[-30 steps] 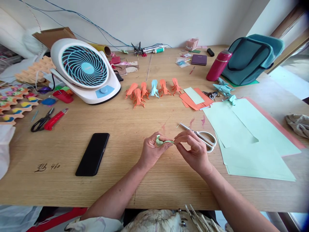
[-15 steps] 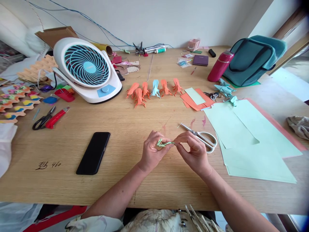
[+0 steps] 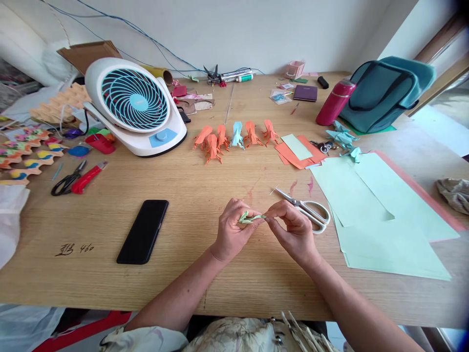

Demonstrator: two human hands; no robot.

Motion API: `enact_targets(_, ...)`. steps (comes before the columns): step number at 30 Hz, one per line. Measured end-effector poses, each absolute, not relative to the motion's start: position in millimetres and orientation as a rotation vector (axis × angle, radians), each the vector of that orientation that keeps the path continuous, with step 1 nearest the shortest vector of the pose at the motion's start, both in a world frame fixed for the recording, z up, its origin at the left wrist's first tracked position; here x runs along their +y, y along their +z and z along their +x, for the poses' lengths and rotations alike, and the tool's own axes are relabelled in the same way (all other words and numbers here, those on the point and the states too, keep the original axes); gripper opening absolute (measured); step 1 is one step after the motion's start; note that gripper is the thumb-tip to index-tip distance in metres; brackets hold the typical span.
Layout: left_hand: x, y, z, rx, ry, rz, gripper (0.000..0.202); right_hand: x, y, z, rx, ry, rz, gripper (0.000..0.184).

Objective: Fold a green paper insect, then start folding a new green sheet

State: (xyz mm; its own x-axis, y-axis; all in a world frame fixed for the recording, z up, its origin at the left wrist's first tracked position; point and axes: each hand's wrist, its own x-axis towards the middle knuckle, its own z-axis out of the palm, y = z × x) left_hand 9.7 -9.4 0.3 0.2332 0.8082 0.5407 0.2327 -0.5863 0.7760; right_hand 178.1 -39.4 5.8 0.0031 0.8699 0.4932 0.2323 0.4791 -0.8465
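Note:
A small folded piece of light green paper (image 3: 246,219) is pinched between my two hands above the table. My left hand (image 3: 233,229) is closed around its wider end, with thumb and fingers pressed together. At its narrow tip, the thumb and forefinger of my right hand (image 3: 293,229) pinch it. My fingers hide part of the folds. Just behind my right hand lie white-handled scissors (image 3: 309,211), blades pointing away to the left. Beyond my hands stand several orange folded paper figures (image 3: 212,149) and one light blue figure (image 3: 237,134).
Light green paper sheets (image 3: 388,244) spread on the right, near orange paper (image 3: 305,161), blue folded pieces (image 3: 342,137) and a magenta bottle (image 3: 335,102). Left are a black phone (image 3: 142,232), a white fan (image 3: 164,139), black scissors (image 3: 66,183) and a red cutter (image 3: 88,178).
The view has shifted very slightly. Both hands keep the same pinch on the green paper, with hardly any movement.

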Motion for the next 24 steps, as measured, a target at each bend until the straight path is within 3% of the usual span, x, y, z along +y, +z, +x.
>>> enact_targets(14, -5.6, 2.1, 10.5, 0.902, 1.176, 1.625, 0.029, -37.5, 14.7, 180.7, -1.618, 0.505, -1.011, 0.015)
enact_targets(24, -7.9, 5.3, 13.1, 0.921, 1.195, 1.588, 0.027, -37.8, 14.7, 182.5, -1.693, 0.383, -0.997, 0.018)
